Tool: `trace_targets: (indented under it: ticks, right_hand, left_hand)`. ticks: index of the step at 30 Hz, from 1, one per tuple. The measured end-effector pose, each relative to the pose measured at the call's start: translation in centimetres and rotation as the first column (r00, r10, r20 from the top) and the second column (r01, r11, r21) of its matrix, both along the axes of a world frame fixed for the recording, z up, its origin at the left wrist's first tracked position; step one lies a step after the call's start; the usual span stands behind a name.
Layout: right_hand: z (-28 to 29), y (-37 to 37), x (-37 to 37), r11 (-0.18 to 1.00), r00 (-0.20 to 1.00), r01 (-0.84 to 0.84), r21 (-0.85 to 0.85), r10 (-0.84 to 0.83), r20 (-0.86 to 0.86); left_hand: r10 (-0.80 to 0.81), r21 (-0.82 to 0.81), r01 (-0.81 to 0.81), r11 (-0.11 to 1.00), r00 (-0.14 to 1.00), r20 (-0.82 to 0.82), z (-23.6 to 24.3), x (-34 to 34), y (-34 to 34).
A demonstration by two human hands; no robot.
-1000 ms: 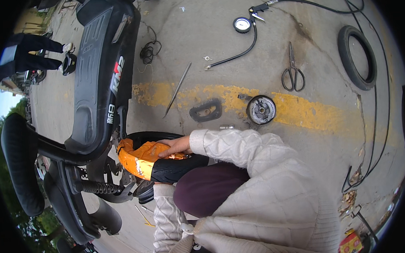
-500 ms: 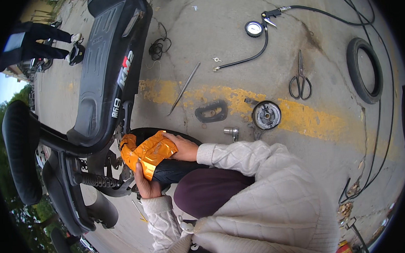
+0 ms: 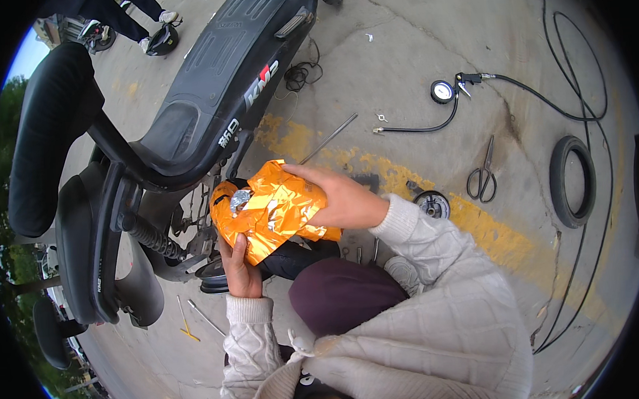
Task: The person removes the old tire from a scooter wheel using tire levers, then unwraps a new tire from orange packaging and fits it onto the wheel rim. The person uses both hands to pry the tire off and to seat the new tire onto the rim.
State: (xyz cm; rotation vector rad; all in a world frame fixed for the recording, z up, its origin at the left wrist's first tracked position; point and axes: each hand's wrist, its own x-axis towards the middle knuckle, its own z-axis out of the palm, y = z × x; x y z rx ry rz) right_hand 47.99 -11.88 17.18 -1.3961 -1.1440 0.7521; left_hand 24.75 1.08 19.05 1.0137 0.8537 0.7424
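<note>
A crumpled, shiny orange foil wrapping (image 3: 285, 204) is between my two hands, in front of the scooter's rear end. My left hand (image 3: 242, 270) grips its lower left edge, thumb on top. My right hand (image 3: 344, 198) is closed on its right side, fingers partly hidden behind the foil. A silvery patch shows at the upper left of the foil, and whatever it wraps is hidden. Beneath my left hand, part of a black wheel (image 3: 212, 277) shows near the ground.
A black electric scooter (image 3: 207, 83) stands at left. On the concrete are a brake drum plate (image 3: 432, 204), scissors (image 3: 483, 178), a tyre (image 3: 572, 181), an inflator gauge (image 3: 442, 91) with hose, a metal rod (image 3: 331, 137) and tools (image 3: 188, 323). A person's legs (image 3: 122, 15) show far left.
The foil wrapping has been raised and turned, and more of it is spread toward my right hand. The view has shifted, so the scooter and ground items sit further right or lower.
</note>
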Motion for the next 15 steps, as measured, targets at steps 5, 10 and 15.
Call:
trace_targets:
  ticks: [5,10,15]
  right_hand:
    - [8.3,2.4,-5.4,0.991,0.992,-0.084,0.102,0.073,0.106]
    - [9.2,5.7,-12.8,0.955,0.951,-0.285,0.081,0.271,0.146]
    - [6.5,6.5,-14.8,0.884,0.867,-0.468,0.005,0.457,0.198]
  left_hand:
    - [0.001,0.374,-0.001,0.927,1.000,0.001,5.0,-2.3,-1.3]
    - [0.012,0.011,-0.013,1.000,0.989,0.146,7.9,-6.4,-2.5]
    - [0.149,-0.157,-0.126,0.980,0.978,0.146,5.5,-9.1,-1.3]
